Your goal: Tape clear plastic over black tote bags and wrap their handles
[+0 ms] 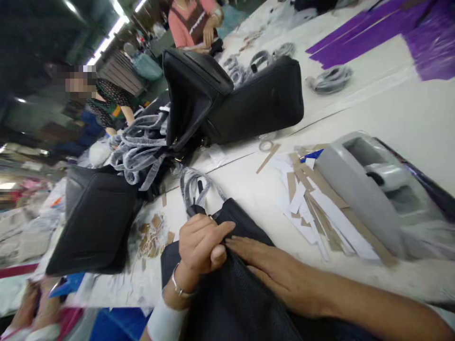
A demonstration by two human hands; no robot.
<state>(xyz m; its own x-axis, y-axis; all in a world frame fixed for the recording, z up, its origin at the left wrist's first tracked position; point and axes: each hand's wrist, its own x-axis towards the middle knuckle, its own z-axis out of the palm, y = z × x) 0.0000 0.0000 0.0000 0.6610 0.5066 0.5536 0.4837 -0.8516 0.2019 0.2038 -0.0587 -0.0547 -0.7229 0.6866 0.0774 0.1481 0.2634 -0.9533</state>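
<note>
From the head camera, looking down on a black bag [241, 293] under both hands, at the near side of a white bench [398, 109]. Bent over the bag's upper part with the left hand [201, 241], with the forefinger stretched out and the thumb curled; impossible to make out whether clamped on anything, with the inner side of the fingers out of sight. On that wrist, wearing a silver bracelet [179, 284]. Flat against the bag with the right hand [277, 272], with fingers straight and close together, tips just beside the left thumb.

Just beyond the hands, standing up in a loop from the bag, plastic-wrapped handles [185, 184]. To the left, a second black bag [99, 222], with a small heap of strings [153, 239] between. Farther off, two more black bags [259, 104], touching, beside a tangle of wrapped straps [135, 147]. To the right, paper strips [320, 213] against a gray tape dispenser [341, 175]. Beyond, purple sheets [355, 33]. Across the bench, a person in a pink top [177, 26].
</note>
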